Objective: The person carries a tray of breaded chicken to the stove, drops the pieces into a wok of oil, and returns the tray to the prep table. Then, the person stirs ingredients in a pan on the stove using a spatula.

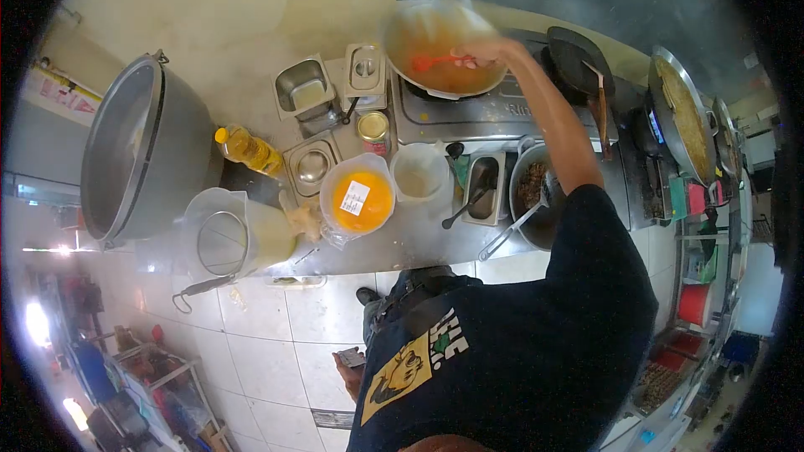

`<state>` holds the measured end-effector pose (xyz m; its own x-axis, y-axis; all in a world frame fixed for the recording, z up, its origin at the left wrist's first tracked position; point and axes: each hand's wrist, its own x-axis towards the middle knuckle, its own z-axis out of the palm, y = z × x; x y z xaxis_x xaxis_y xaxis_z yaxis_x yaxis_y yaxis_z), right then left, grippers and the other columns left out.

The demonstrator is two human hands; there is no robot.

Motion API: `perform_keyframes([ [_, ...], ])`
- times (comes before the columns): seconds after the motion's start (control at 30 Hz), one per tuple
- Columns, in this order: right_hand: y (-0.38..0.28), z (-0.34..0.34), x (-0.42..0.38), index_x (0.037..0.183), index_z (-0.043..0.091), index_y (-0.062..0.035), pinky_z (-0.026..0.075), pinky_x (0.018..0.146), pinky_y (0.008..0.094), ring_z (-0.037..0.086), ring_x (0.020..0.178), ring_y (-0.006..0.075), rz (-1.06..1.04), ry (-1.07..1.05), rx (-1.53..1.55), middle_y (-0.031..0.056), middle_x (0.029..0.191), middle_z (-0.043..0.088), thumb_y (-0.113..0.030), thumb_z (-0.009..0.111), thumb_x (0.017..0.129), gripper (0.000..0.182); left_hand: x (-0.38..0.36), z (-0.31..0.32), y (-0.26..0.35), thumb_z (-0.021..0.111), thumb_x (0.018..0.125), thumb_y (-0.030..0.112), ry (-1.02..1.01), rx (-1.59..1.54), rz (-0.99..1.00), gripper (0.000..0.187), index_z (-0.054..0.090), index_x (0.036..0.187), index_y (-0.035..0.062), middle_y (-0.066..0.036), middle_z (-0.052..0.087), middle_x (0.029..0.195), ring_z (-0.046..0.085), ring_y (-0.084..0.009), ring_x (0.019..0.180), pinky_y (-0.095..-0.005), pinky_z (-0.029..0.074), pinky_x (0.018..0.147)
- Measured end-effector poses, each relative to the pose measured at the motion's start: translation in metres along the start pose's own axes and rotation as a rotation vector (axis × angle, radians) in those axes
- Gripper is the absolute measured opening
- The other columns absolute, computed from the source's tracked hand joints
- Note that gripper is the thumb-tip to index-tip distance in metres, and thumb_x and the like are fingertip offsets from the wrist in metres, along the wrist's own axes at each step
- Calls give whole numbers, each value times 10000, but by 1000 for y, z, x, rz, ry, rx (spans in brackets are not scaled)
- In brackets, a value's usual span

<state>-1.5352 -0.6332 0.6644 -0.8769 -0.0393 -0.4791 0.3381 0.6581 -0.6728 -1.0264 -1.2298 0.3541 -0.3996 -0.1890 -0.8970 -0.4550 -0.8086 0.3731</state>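
My right hand (484,53) is closed on the handle of a red utensil (429,62), whose head is over the orange contents of a large steaming pot (402,43) on the stove. Steam blurs part of that pot. Low beside my body, my left hand (348,375) holds a small grey object (352,357) too small to identify. On the counter between them stand a tub of orange food (381,192) with a white label, a whitish tub (420,172) and an opened-looking can (373,129).
A tall grey pot (180,125), an oil bottle (251,151) and a clear container with a strainer (268,230) stand left. Metal trays (301,86) line the back. Right are a pan with dark food (544,234), a black pan (578,48) and a wide wok (670,109).
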Motion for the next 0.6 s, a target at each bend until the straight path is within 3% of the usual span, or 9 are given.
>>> perform_keyframes([
  [0.07,3,-4,2,625,604,-28,426,502,346,529,488,184,-64,164,60,79,534,543,-207,547,815,267,-4,4,5,363,878,617,-16,15,-34,536,480,1013,112,-150,591,879,521,-262,644,-383,448,526],
  [0.1,4,-6,3,625,604,-28,426,502,346,529,488,184,-64,163,58,79,534,543,-207,547,815,267,4,-4,4,362,876,621,-30,25,-51,540,481,1004,110,-148,591,879,526,-257,651,-371,446,517],
  [0.17,-4,-6,-10,681,624,-12,443,535,385,562,517,222,-208,153,-374,115,602,602,-245,540,830,289,-6,1,3,359,877,621,-27,32,-18,541,480,1010,111,-149,591,882,526,-255,653,-371,445,519],
  [0.23,-1,2,-8,734,608,-33,436,566,374,561,554,208,-171,162,-481,89,619,601,-264,530,848,270,-15,11,5,356,878,622,-28,46,17,543,479,1016,111,-150,591,886,527,-253,655,-370,445,521],
  [0.3,-8,17,-8,788,592,-54,429,597,363,560,591,194,-142,167,-590,64,635,599,-284,520,867,254,-27,29,8,363,879,615,140,18,-49,536,486,1020,112,-154,593,871,528,-254,662,-372,450,542],
  [0.37,-11,35,-19,773,607,-32,441,636,404,599,648,278,-371,180,-609,134,671,613,-264,507,848,264,-52,58,12,365,881,610,177,50,-66,536,488,1021,107,-153,594,862,528,-257,665,-373,454,555],
  [0.43,5,38,-6,778,619,-27,447,646,417,602,659,306,-390,211,-698,152,690,617,-246,504,838,254,-57,63,13,367,883,605,217,82,-73,536,491,1022,102,-152,596,852,527,-259,668,-375,457,569],
  [0.53,17,47,17,820,642,-27,457,671,444,606,701,353,-339,298,-806,185,764,627,-220,503,822,238,-19,31,6,362,885,603,125,88,26,558,516,1012,81,-149,589,817,523,-261,667,-378,456,589],
  [0.6,22,44,15,856,653,-32,462,686,457,607,730,372,-254,355,-829,200,818,633,-212,505,815,237,16,-9,-1,357,889,599,-27,62,-101,566,522,1018,74,-156,595,832,526,-263,667,-386,456,592],
])
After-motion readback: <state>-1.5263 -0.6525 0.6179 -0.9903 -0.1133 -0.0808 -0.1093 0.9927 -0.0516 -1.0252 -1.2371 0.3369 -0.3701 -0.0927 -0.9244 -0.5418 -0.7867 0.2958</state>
